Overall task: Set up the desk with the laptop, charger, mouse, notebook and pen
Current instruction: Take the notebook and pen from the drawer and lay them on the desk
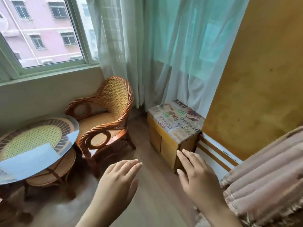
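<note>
L hand (117,179): palm down, fingers straight and close together, nothing held; over bare wood floor (144,141), fingertips toward chair.
R hand (195,174): palm down, fingers straight, slightly spread, nothing held; in front of cabinet's near corner, contact w/ it cannot be told.
Task items (laptop, charger, mouse, notebook, pen): none visible in head view; location cannot be told.
Round table (72,128): far left, glass top over woven rattan, lower rattan shelf beneath; glass reflects window light.
Rattan chair (113,102): just beside table on its right, in corner under window, twisted arm loops, seat bare.
Low cabinet (165,145): wood, two doors, top covered w/ coffee-print cloth (177,117); against yellow wall (262,79), curtain hem resting on its back edge.
Curtains (164,46): sheer, pale green, hanging to floor btwn chair and cabinet.
Window (41,30): upper left, pink building outside.
Pink ruffled fabric (262,185): lower right, beside R forearm.
</note>
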